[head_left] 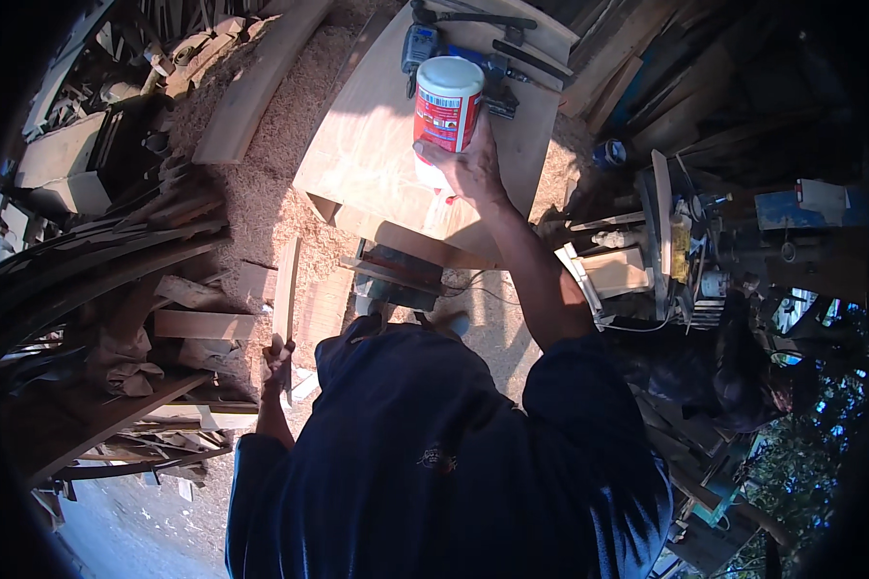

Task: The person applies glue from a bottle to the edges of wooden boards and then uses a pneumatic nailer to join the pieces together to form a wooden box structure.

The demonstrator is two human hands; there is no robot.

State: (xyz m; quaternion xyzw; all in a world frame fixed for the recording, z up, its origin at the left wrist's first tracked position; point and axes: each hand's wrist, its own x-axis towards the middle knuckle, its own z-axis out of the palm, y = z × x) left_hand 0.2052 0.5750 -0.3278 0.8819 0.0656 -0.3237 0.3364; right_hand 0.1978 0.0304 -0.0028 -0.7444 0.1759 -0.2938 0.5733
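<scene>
My right hand [475, 172] reaches forward over a wooden worktable [367, 159], its fingers wrapped around a red and white tub [444, 118] with a white lid. The tub is upright; whether its base touches the tabletop, I cannot tell. Low on the left, beside my body, my left hand [279, 359] is closed around a narrow wooden strip [286, 285] that points away from me. Behind the tub, a grey power tool [421, 44] and several dark hand tools lie at the table's far end.
A wide plank [261, 87] lies on sawdust left of the table. Stacked boards [135, 251] crowd the left side. To the right stand a cluttered rack [676, 251] and piled timber [681, 96]. A cable [512, 301] runs near the table's front.
</scene>
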